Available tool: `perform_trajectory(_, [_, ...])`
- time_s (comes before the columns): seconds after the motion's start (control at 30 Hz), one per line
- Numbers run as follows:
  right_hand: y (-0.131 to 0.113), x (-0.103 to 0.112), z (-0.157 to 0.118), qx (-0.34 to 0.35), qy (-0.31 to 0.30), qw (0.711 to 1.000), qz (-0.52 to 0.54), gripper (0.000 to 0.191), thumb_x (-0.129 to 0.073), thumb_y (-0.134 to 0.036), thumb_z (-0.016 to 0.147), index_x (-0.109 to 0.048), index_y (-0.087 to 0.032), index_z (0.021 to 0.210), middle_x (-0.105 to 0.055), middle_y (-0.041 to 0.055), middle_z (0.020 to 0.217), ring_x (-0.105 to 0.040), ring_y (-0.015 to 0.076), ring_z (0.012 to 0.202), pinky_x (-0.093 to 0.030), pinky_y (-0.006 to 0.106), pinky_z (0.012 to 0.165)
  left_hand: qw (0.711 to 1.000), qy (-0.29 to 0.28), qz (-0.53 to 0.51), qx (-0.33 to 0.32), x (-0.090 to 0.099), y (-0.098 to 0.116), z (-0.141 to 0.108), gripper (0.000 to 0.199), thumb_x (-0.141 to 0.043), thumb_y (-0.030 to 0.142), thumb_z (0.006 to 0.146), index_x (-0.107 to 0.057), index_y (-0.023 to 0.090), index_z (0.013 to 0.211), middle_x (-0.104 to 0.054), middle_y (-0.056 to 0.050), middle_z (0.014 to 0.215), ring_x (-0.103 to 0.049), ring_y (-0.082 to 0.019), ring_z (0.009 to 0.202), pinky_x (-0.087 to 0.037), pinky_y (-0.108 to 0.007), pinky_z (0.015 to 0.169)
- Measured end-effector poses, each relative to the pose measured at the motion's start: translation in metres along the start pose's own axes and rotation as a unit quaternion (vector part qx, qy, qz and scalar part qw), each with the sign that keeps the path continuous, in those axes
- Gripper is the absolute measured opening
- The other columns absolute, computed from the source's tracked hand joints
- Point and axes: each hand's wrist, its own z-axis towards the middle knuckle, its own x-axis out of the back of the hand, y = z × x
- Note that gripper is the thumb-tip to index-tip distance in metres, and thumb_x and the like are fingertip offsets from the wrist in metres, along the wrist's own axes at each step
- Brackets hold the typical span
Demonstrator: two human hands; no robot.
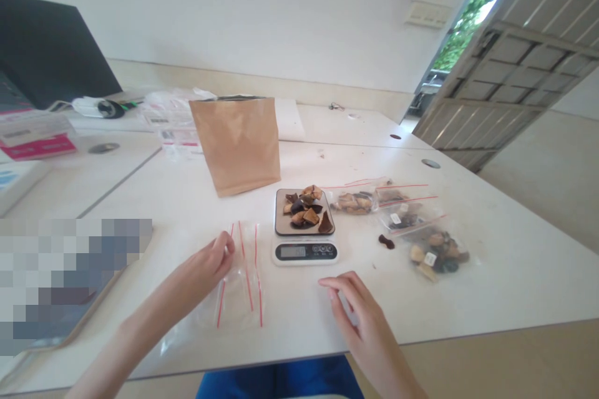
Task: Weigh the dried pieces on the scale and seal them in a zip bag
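Observation:
My left hand (221,254) is over the clear zip bags (243,290) with red strips, its fingers curled together on the edge of one bag. The fingertips are partly hidden. To the right, my right hand (353,302) hovers near the table's front with thumb and forefinger apart, holding nothing. Between and beyond the hands is a small digital scale (306,253), its display lit but hard to read. Brown and tan dried chunks (306,209) lie heaped on its plate. A single dark piece (386,241) rests on the table to the right of the scale.
Filled zip bags of dried pieces (437,255) lie at the right, some with white labels. A brown paper pouch (238,146) stands open behind the scale. Pink-and-white boxes (40,137) and a dark monitor (51,53) are at the left. The table's front edge (262,365) is close.

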Motion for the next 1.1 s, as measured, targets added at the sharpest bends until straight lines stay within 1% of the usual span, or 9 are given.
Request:
perform_trajectory(0.1, [-0.026, -0.001, 0.011, 0.011, -0.06, 0.997, 0.056, 0.023, -0.037, -0.027, 0.096, -0.06, -0.023, 0.099, -0.061, 0.0047, 0.091, -0.059, 0.0155, 0.079, -0.047, 0.025, 0.067, 0.999, -0.044, 0.013, 0.025, 0.002, 0.019, -0.003, 0.006, -0.043, 0.024, 0.082, -0.044, 0.025, 0.077, -0.048, 0.005, 0.057, -0.05, -0.016, 0.049, -0.04, -0.026, 0.053])
perform_trajectory(0.3, [-0.075, -0.006, 0.038, -0.01, -0.187, 0.96, 0.205, 0.028, -0.041, -0.042, 0.095, -0.05, -0.021, 0.111, -0.053, -0.003, 0.074, -0.046, 0.0101, 0.058, -0.041, 0.023, 0.057, 0.986, 0.022, -0.151, -0.06, -0.009, 0.065, -0.025, 0.003, -0.046, 0.026, 0.09, -0.046, 0.025, 0.092, -0.056, 0.0, 0.078, -0.058, -0.014, 0.069, -0.048, -0.023, 0.056])
perform_trajectory(0.5, [-0.075, -0.006, 0.063, 0.013, -0.141, 0.942, 0.304, 0.019, -0.04, -0.04, 0.096, -0.044, -0.021, 0.094, -0.054, -0.0013, 0.077, -0.054, 0.0115, 0.069, -0.044, 0.025, 0.065, 0.953, 0.092, -0.267, -0.109, -0.009, 0.076, -0.024, 0.035, -0.041, 0.022, 0.095, -0.041, 0.03, 0.129, -0.058, -0.003, 0.094, -0.06, -0.012, 0.082, -0.054, -0.024, 0.073])
perform_trajectory(0.67, [-0.066, 0.002, 0.08, 0.035, -0.113, 0.935, 0.334, 0.02, -0.048, -0.04, 0.091, -0.052, -0.02, 0.089, -0.059, -0.0006, 0.078, -0.052, 0.0096, 0.061, -0.044, 0.024, 0.06, 0.969, 0.072, -0.121, -0.201, -0.011, 0.069, -0.013, 0.043, -0.059, 0.024, 0.087, -0.051, 0.031, 0.129, -0.055, -0.007, 0.128, -0.054, -0.021, 0.117, -0.046, -0.036, 0.098])
perform_trajectory(0.8, [-0.067, 0.006, 0.093, 0.066, -0.075, 0.957, 0.272, 0.02, -0.052, -0.036, 0.089, -0.059, -0.018, 0.082, -0.062, 0.0006, 0.074, -0.055, 0.0117, 0.065, -0.044, 0.025, 0.061, 0.959, 0.147, -0.114, -0.213, -0.021, 0.064, -0.003, 0.025, -0.059, 0.025, 0.087, -0.064, 0.026, 0.111, -0.07, -0.005, 0.104, -0.065, -0.019, 0.094, -0.053, -0.032, 0.082])
perform_trajectory(0.9, [-0.061, 0.015, 0.101, 0.078, -0.035, 0.976, 0.198, 0.019, -0.053, -0.033, 0.088, -0.059, -0.018, 0.078, -0.061, -0.001, 0.07, -0.051, 0.0101, 0.06, -0.041, 0.023, 0.057, 0.949, 0.235, -0.167, -0.128, -0.019, 0.065, 0.005, 0.013, -0.057, 0.026, 0.088, -0.067, 0.023, 0.095, -0.072, -0.001, 0.085, -0.067, -0.016, 0.076, -0.053, -0.029, 0.071])
perform_trajectory(0.97, [-0.052, 0.025, 0.106, 0.065, -0.002, 0.986, 0.153, 0.018, -0.054, -0.031, 0.087, -0.055, -0.019, 0.075, -0.057, -0.0024, 0.065, -0.047, 0.0094, 0.056, -0.039, 0.022, 0.054, 0.915, 0.335, -0.211, -0.074, -0.012, 0.066, 0.011, 0.01, -0.057, 0.028, 0.087, -0.065, 0.022, 0.088, -0.07, 0.001, 0.078, -0.064, -0.014, 0.065, -0.051, -0.028, 0.065])
perform_trajectory(1.03, [-0.04, 0.035, 0.109, 0.056, -0.012, 0.991, 0.117, 0.02, -0.053, -0.033, 0.088, -0.055, -0.019, 0.074, -0.057, -0.0018, 0.067, -0.048, 0.0101, 0.057, -0.04, 0.022, 0.054, 0.886, 0.397, -0.233, -0.055, -0.005, 0.065, 0.017, 0.011, -0.059, 0.031, 0.085, -0.062, 0.02, 0.084, -0.068, 0.001, 0.076, -0.06, -0.012, 0.059, -0.049, -0.028, 0.06])
perform_trajectory(1.1, [-0.027, 0.043, 0.111, 0.077, -0.061, 0.991, 0.092, 0.021, -0.05, -0.037, 0.091, -0.06, -0.02, 0.086, -0.061, 0.0011, 0.079, -0.054, 0.0123, 0.067, -0.045, 0.024, 0.06, 0.886, 0.407, -0.216, -0.057, 0.0, 0.063, 0.022, 0.012, -0.059, 0.032, 0.085, -0.06, 0.02, 0.081, -0.066, 0.0, 0.077, -0.059, -0.013, 0.065, -0.048, -0.029, 0.064])
